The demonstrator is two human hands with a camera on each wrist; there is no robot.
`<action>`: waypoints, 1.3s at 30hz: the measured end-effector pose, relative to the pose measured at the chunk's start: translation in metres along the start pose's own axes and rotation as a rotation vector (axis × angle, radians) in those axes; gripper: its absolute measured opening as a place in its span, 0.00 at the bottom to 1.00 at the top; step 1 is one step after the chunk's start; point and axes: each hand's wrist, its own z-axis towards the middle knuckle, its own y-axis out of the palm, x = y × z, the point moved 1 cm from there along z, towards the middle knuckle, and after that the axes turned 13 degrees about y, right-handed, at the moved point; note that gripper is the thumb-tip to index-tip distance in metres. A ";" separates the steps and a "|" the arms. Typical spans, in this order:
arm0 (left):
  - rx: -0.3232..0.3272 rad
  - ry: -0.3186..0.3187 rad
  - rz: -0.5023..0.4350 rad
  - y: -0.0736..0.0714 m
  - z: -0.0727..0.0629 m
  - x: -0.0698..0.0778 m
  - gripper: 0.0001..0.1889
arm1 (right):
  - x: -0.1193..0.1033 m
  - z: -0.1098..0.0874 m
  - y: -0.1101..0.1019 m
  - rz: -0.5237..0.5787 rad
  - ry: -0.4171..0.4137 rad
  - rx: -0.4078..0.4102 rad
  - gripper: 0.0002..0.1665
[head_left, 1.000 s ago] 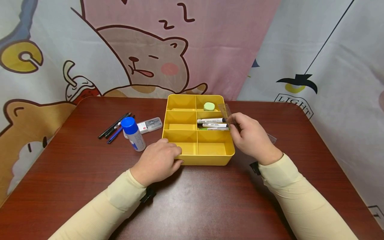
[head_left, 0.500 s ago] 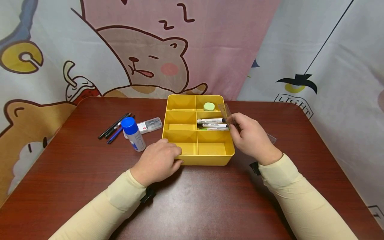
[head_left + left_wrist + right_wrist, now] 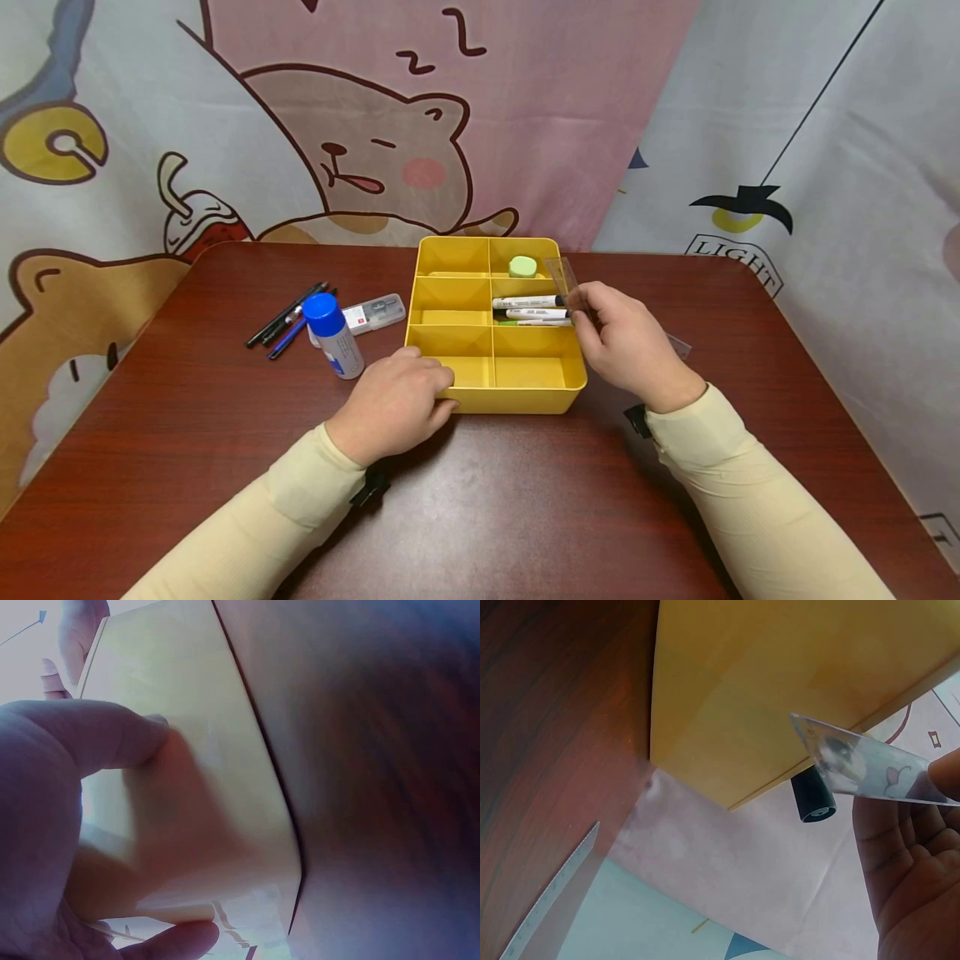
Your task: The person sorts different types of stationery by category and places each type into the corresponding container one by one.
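Note:
A yellow organizer box [image 3: 517, 401] with several compartments stands on the table. My left hand [image 3: 393, 404] grips its front left corner, thumb on the outer front wall, as the left wrist view also shows. My right hand [image 3: 633, 346] pinches a clear plastic ruler [image 3: 560, 273] between thumb and fingers at the box's right side. In the right wrist view the ruler [image 3: 870, 766] slants beside the box rim, near a black marker end [image 3: 814, 796]. White markers [image 3: 532, 307] lie in the middle right compartment, their right ends partly hidden. A pale green block [image 3: 522, 267] sits in the back right one.
Left of the box stand a blue-capped bottle [image 3: 333, 337] and, behind it, a clear case [image 3: 378, 312] and several pens [image 3: 281, 321]. Another clear strip with ruler marks [image 3: 551, 896] lies on the table right of the box. A patterned cloth [image 3: 570, 108] hangs behind the table.

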 end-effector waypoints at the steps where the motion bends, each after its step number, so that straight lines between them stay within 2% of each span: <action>1: 0.000 0.000 0.000 0.000 0.000 0.000 0.16 | 0.000 0.000 0.000 -0.001 -0.002 0.000 0.09; 24: 0.012 0.002 -0.005 0.001 -0.001 0.000 0.16 | 0.001 0.000 0.002 -0.013 -0.038 0.021 0.09; 39: 0.015 0.007 -0.004 0.001 -0.001 -0.001 0.16 | -0.001 -0.001 0.002 -0.015 -0.028 0.011 0.09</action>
